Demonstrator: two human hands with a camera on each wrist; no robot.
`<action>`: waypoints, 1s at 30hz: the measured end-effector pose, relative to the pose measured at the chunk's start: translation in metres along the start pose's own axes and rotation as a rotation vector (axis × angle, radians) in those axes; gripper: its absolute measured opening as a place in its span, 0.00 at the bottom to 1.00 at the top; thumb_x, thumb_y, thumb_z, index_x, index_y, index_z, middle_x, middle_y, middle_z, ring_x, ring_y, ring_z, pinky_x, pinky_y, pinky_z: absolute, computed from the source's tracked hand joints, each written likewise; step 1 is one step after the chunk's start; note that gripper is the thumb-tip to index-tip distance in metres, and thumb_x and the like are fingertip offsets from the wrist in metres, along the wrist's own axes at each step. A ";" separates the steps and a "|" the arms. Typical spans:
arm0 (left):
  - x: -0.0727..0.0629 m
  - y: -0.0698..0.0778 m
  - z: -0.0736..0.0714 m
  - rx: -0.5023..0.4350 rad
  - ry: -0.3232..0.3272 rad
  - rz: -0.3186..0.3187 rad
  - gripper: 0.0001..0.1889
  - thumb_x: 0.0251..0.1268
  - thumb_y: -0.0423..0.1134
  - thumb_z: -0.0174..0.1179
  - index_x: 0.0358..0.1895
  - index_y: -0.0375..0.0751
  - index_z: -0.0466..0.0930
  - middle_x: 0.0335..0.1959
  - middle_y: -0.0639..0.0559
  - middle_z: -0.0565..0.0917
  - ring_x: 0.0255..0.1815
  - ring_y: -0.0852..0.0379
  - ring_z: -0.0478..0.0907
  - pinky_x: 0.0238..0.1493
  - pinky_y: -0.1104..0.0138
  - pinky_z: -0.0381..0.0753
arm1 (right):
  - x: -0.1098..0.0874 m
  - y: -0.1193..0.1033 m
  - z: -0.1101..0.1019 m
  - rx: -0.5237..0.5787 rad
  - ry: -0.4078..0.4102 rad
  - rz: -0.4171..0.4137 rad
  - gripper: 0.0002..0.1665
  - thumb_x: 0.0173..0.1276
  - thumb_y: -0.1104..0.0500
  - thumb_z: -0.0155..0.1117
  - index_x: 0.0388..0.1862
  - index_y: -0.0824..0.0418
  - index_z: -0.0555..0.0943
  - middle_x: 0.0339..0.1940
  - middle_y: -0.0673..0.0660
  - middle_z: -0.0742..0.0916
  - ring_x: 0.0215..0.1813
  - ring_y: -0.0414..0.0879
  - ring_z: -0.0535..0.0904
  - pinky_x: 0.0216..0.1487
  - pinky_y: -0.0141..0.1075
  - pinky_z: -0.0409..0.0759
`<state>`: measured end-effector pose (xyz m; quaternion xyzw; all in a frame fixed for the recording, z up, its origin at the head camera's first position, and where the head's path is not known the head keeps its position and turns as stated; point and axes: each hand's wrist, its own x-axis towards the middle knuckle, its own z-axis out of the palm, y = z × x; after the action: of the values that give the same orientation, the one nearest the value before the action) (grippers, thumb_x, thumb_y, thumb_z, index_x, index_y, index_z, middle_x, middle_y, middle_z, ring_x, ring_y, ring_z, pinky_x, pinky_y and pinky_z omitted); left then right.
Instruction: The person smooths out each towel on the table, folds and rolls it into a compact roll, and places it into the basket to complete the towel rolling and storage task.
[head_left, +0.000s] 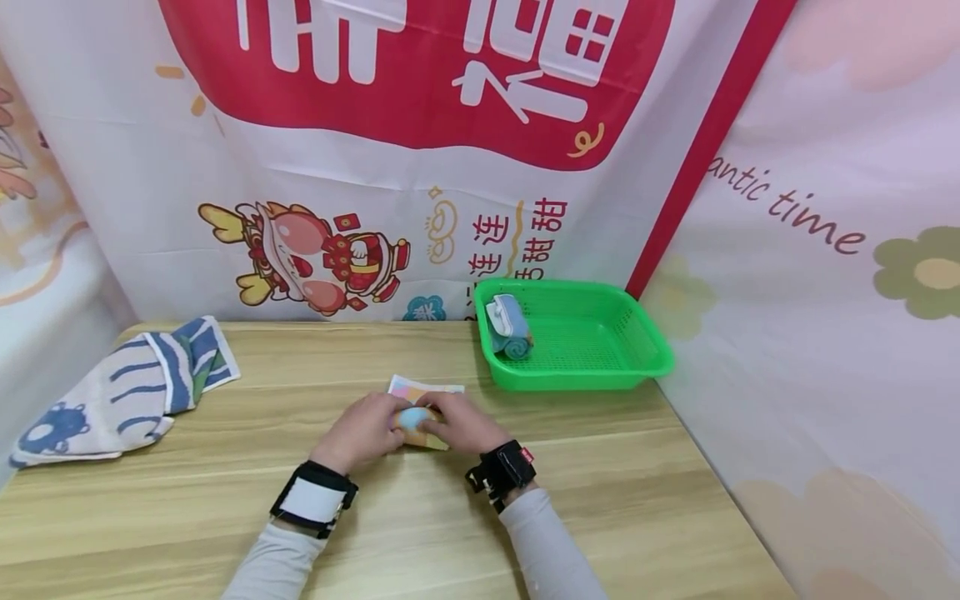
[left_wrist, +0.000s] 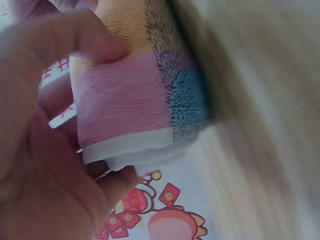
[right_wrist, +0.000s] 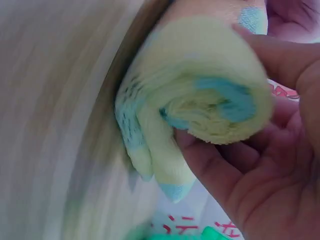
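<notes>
A small multicolored towel [head_left: 412,417] with pink, orange, yellow and blue patches lies partly rolled up on the table in front of me. My left hand [head_left: 367,432] grips one end of the roll, thumb on the near side and fingers behind. The opposite end is held the same way by my right hand [head_left: 467,423]. Beyond the roll, a flat part of the towel spreads on the wood. In the right wrist view the yellow spiral end of the towel [right_wrist: 210,55] shows, with a loose fold beneath. A pink section with white edging of the towel [left_wrist: 120,100] fills the left wrist view.
A green plastic basket [head_left: 577,382] stands at the back right with a rolled blue towel [head_left: 516,325] at its left side. A crumpled blue and white towel [head_left: 138,392] lies on the left of the wooden table [head_left: 187,517]. A printed cloth [head_left: 150,208] hangs behind.
</notes>
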<state>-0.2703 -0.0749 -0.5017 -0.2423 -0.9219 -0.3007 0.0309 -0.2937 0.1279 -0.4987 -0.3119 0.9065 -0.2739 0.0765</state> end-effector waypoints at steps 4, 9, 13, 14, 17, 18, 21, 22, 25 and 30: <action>-0.002 0.003 -0.005 -0.029 -0.039 -0.094 0.12 0.58 0.36 0.65 0.46 0.41 0.87 0.24 0.55 0.75 0.25 0.57 0.69 0.27 0.66 0.67 | 0.003 -0.002 0.002 0.082 -0.037 0.004 0.17 0.80 0.54 0.56 0.61 0.57 0.82 0.53 0.47 0.86 0.50 0.36 0.79 0.53 0.31 0.78; -0.002 0.000 -0.005 -0.103 -0.113 -0.158 0.08 0.67 0.37 0.54 0.32 0.41 0.80 0.20 0.55 0.71 0.20 0.59 0.67 0.24 0.67 0.66 | 0.004 -0.015 -0.002 -0.065 0.049 -0.028 0.15 0.77 0.56 0.61 0.56 0.59 0.86 0.51 0.50 0.88 0.53 0.40 0.81 0.56 0.32 0.80; -0.002 -0.004 -0.006 -0.166 -0.151 -0.178 0.11 0.73 0.37 0.47 0.32 0.41 0.76 0.21 0.53 0.73 0.19 0.58 0.68 0.22 0.67 0.67 | 0.000 -0.031 -0.008 -0.203 0.080 -0.036 0.13 0.65 0.60 0.74 0.48 0.60 0.88 0.45 0.50 0.89 0.48 0.40 0.83 0.51 0.31 0.82; -0.002 -0.005 -0.006 -0.174 -0.140 -0.176 0.11 0.73 0.37 0.47 0.35 0.39 0.77 0.23 0.51 0.74 0.21 0.57 0.69 0.24 0.66 0.69 | 0.000 -0.034 -0.007 -0.213 0.074 -0.037 0.15 0.60 0.62 0.77 0.46 0.60 0.88 0.43 0.49 0.89 0.45 0.40 0.83 0.49 0.30 0.81; -0.003 -0.007 -0.007 -0.135 -0.056 -0.135 0.15 0.70 0.38 0.50 0.50 0.32 0.80 0.36 0.45 0.81 0.35 0.51 0.76 0.38 0.59 0.78 | 0.000 -0.035 -0.003 -0.266 0.054 -0.032 0.21 0.50 0.63 0.83 0.44 0.61 0.87 0.38 0.49 0.88 0.39 0.38 0.80 0.43 0.28 0.80; -0.002 -0.007 -0.007 -0.111 -0.019 -0.115 0.18 0.69 0.38 0.51 0.55 0.31 0.79 0.42 0.42 0.82 0.41 0.48 0.78 0.45 0.56 0.79 | 0.001 -0.033 -0.001 -0.275 0.049 -0.028 0.21 0.50 0.64 0.83 0.43 0.61 0.86 0.37 0.49 0.88 0.38 0.38 0.80 0.42 0.28 0.79; -0.003 -0.006 -0.008 -0.028 0.069 -0.048 0.25 0.64 0.40 0.58 0.62 0.30 0.77 0.57 0.36 0.79 0.59 0.40 0.74 0.64 0.46 0.73 | 0.003 -0.027 0.004 -0.274 0.055 -0.012 0.19 0.53 0.65 0.81 0.43 0.61 0.84 0.37 0.49 0.87 0.38 0.38 0.79 0.43 0.28 0.79; -0.003 -0.005 -0.008 -0.006 0.081 -0.026 0.26 0.62 0.41 0.60 0.62 0.31 0.78 0.60 0.35 0.78 0.63 0.37 0.72 0.67 0.43 0.69 | 0.003 -0.025 0.005 -0.251 0.051 -0.006 0.17 0.56 0.64 0.79 0.43 0.61 0.83 0.37 0.49 0.87 0.38 0.38 0.79 0.42 0.28 0.79; -0.004 -0.001 -0.009 0.074 0.072 0.012 0.30 0.55 0.43 0.70 0.62 0.35 0.80 0.62 0.35 0.78 0.68 0.32 0.68 0.71 0.36 0.59 | 0.001 -0.020 0.005 -0.142 0.007 0.019 0.12 0.66 0.61 0.72 0.46 0.61 0.82 0.35 0.49 0.85 0.34 0.38 0.79 0.36 0.29 0.79; -0.008 0.007 -0.011 0.167 -0.045 -0.017 0.40 0.40 0.37 0.80 0.64 0.34 0.78 0.60 0.36 0.80 0.66 0.31 0.71 0.70 0.30 0.56 | -0.001 -0.014 0.002 0.015 -0.078 0.046 0.10 0.76 0.56 0.59 0.49 0.59 0.82 0.29 0.47 0.81 0.26 0.37 0.75 0.29 0.28 0.76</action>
<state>-0.2609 -0.0799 -0.4901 -0.2376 -0.9463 -0.2173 0.0275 -0.2852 0.1184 -0.4933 -0.3006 0.9078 -0.2665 0.1205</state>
